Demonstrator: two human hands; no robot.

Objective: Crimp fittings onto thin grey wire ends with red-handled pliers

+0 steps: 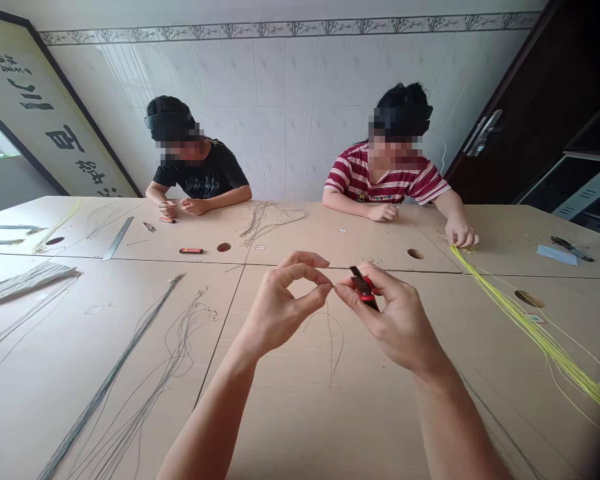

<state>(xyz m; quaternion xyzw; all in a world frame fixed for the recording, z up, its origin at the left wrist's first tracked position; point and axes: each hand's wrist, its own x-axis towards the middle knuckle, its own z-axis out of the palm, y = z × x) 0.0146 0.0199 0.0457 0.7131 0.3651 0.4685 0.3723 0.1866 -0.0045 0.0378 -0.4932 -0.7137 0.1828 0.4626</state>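
My left hand [280, 303] pinches a thin dark cord [331, 343] between thumb and forefinger, its other fingers curled above. The cord hangs in a loose loop below the fingertips, over the table. My right hand [400, 323] has its thumb and fingertip at the same spot, almost touching the left fingertips. Tucked in that right hand is a small pair of pliers [364, 288] with red handles, the dark jaws pointing up and left. What exactly lies between the fingertips is too small to make out.
Grey cord bundles [130, 353] with metal ends lie left of my arms, a yellow cord bundle [545, 333] to the right. Across the table [290, 413] sit two people, one touching the yellow cords. A metal ruler [119, 238], a red-black lighter [191, 251] and round holes [223, 247] are beyond.
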